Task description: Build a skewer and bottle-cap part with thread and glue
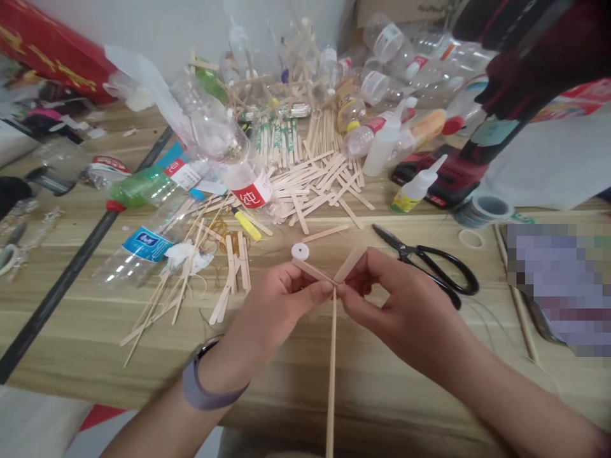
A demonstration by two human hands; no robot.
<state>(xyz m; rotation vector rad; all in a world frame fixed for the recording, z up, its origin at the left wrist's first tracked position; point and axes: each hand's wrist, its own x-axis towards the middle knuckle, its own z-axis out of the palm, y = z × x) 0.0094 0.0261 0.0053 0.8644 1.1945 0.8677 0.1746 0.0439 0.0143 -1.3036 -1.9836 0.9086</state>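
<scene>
Wooden sticks [352,264], pinched where they meet by the left hand [279,308] and right hand [405,302], seem light, stiff, snappable; best gripped near their crossing.

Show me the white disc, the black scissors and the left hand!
White disc [300,255]: head view, below its dark centre spot.
Black scissors [405,252]: head view, around the pivot.
Left hand [273,301]: head view, back of hand.

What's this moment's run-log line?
left hand: holds wooden strip; right hand: holds second strip; thin rod: upper end between hands; scissors: near right hand
</scene>
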